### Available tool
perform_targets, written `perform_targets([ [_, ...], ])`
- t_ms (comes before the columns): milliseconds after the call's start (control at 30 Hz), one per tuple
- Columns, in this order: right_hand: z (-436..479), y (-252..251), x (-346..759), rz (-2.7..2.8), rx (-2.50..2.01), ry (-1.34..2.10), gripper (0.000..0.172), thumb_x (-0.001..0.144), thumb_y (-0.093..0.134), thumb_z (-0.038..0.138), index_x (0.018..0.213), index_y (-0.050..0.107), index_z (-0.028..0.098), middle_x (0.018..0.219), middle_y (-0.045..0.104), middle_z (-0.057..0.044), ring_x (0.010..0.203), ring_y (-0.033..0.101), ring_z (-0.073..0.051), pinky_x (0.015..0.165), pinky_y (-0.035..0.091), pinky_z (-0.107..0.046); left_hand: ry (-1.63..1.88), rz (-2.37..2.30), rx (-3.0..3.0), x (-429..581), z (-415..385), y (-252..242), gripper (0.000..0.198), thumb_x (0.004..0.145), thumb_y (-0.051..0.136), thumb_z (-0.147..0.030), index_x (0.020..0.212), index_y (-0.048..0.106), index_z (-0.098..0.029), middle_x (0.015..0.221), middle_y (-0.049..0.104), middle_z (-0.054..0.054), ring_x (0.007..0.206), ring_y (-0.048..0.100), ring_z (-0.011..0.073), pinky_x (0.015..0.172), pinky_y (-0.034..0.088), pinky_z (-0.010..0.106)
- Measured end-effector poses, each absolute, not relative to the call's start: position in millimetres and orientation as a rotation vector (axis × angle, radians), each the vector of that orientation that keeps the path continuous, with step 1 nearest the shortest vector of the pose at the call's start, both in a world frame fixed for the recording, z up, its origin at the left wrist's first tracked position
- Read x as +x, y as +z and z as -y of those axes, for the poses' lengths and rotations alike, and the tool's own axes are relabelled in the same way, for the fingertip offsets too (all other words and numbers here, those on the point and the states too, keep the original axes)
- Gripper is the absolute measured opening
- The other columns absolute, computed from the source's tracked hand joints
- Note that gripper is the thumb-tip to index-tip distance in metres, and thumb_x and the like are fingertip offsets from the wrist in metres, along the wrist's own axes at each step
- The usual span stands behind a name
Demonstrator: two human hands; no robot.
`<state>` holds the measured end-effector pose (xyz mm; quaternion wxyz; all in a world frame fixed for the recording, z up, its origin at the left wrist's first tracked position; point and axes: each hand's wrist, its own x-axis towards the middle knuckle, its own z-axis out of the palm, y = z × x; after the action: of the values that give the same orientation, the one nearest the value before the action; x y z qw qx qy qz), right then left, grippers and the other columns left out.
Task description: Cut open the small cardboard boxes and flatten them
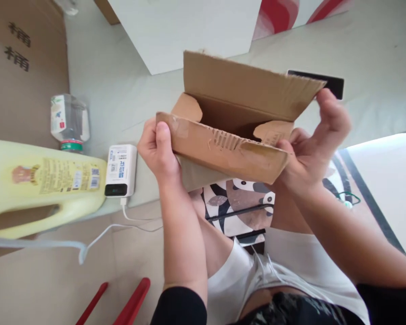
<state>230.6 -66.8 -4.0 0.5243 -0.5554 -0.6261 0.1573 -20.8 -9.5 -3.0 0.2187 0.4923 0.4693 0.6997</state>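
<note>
A small brown cardboard box (223,149) is held up in front of me, tilted, with its long flap raised at the back and two side flaps turned partly inward. The front flap has a torn edge showing corrugation. Its dark inside shows no contents that I can make out. My left hand (160,149) grips the left end, thumb on the front flap's corner and fingers behind. At the other end my right hand (313,140) pinches the front flap's right corner by the thumb, while a finger touches the raised flap's corner.
On the pale table stand a white power bank (121,169) with a cable, a yellow jug (54,180), a clear bottle (74,119) and a large carton (37,85). A white box (196,36) and a dark phone-like slab (334,85) lie beyond. Red bars (133,302) show lower left.
</note>
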Motion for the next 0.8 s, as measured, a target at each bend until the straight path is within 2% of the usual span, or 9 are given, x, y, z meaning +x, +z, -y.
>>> perform_targets([
  [33, 62, -5, 228, 1.482, -1.264, 0.389, 0.069, 0.088, 0.056, 0.043, 0.147, 0.022, 0.051, 0.167, 0.021, -0.002, 0.133, 0.056, -0.030, 0.065, 0.057, -0.037, 1.935, -1.335, 1.362, -22, 8, -4, 0.047, 0.087, 0.061, -0.060, 0.068, 0.054, -0.018, 0.074, 0.054, 0.001, 0.075, 0.055, 0.0149, 0.077, 0.045, 0.032],
  [100, 53, -5, 225, 1.483, -1.178, 0.460, 0.068, 0.090, 0.055, 0.031, 0.150, 0.027, 0.049, 0.159, 0.039, -0.003, 0.119, 0.065, -0.026, 0.072, 0.061, -0.040, 1.944, -1.383, 1.345, -24, 7, -5, 0.047, 0.085, 0.062, -0.060, 0.069, 0.053, -0.017, 0.074, 0.054, 0.001, 0.075, 0.054, 0.0145, 0.077, 0.045, 0.031],
  [200, 43, 0, 221, 1.576, -1.131, 0.540, 0.042, 0.094, 0.049, 0.023, 0.132, 0.056, 0.038, 0.134, 0.063, -0.004, 0.123, 0.063, -0.025, 0.100, 0.058, -0.049, 1.994, -1.446, 1.257, -25, 4, -7, 0.043, 0.082, 0.064, -0.056, 0.069, 0.053, -0.016, 0.073, 0.052, 0.000, 0.073, 0.053, 0.0134, 0.076, 0.045, 0.029],
  [333, 42, 5, 226, 1.638, -1.063, 0.625, 0.035, 0.097, 0.045, 0.024, 0.123, 0.064, 0.036, 0.139, 0.061, -0.002, 0.133, 0.057, -0.022, 0.117, 0.047, -0.049, 2.103, -1.433, 1.177, -23, -1, -9, 0.039, 0.078, 0.067, -0.049, 0.066, 0.048, -0.017, 0.072, 0.051, 0.000, 0.074, 0.053, 0.0136, 0.076, 0.045, 0.028],
  [467, 40, 10, 241, 1.753, -0.977, 0.702, 0.035, 0.098, 0.045, 0.039, 0.126, 0.065, 0.033, 0.142, 0.060, -0.005, 0.132, 0.058, -0.026, 0.111, 0.051, -0.049, 2.156, -1.401, 1.153, -23, -2, -10, 0.037, 0.076, 0.069, -0.045, 0.064, 0.048, -0.016, 0.072, 0.052, 0.000, 0.074, 0.053, 0.0136, 0.076, 0.045, 0.028],
  [533, 24, 13, 249, 1.678, -1.079, 0.744, 0.035, 0.096, 0.043, 0.041, 0.119, 0.067, 0.029, 0.119, 0.070, -0.007, 0.101, 0.069, -0.024, 0.089, 0.060, -0.046, 2.130, -1.414, 1.153, -24, 0, -9, 0.036, 0.077, 0.069, -0.044, 0.064, 0.051, -0.016, 0.075, 0.056, 0.001, 0.075, 0.054, 0.0137, 0.076, 0.045, 0.028],
  [600, -7, 17, 253, 1.547, -1.327, 0.723, 0.031, 0.093, 0.044, 0.036, 0.111, 0.067, 0.026, 0.092, 0.070, -0.004, 0.069, 0.063, -0.019, 0.069, 0.058, -0.040, 2.095, -1.416, 1.159, -25, 3, -8, 0.036, 0.078, 0.070, -0.044, 0.065, 0.054, -0.015, 0.079, 0.060, 0.002, 0.077, 0.056, 0.0138, 0.077, 0.045, 0.027],
  [633, -28, 18, 254, 1.507, -1.468, 0.682, 0.029, 0.090, 0.045, 0.033, 0.108, 0.066, 0.025, 0.086, 0.067, -0.004, 0.064, 0.060, -0.017, 0.068, 0.057, -0.038, 2.076, -1.412, 1.168, -26, 4, -8, 0.036, 0.079, 0.070, -0.045, 0.065, 0.056, -0.015, 0.081, 0.062, 0.003, 0.078, 0.057, 0.0140, 0.076, 0.045, 0.027],
  [800, -148, 13, 239, 1.764, -1.733, 0.746, 0.040, 0.079, 0.054, 0.027, 0.118, 0.063, 0.024, 0.115, 0.067, -0.009, 0.096, 0.065, -0.024, 0.091, 0.055, -0.045, 2.038, -1.390, 1.217, -31, 8, -8, 0.036, 0.083, 0.071, -0.045, 0.065, 0.062, -0.015, 0.084, 0.065, 0.004, 0.079, 0.059, 0.0142, 0.076, 0.046, 0.027],
])
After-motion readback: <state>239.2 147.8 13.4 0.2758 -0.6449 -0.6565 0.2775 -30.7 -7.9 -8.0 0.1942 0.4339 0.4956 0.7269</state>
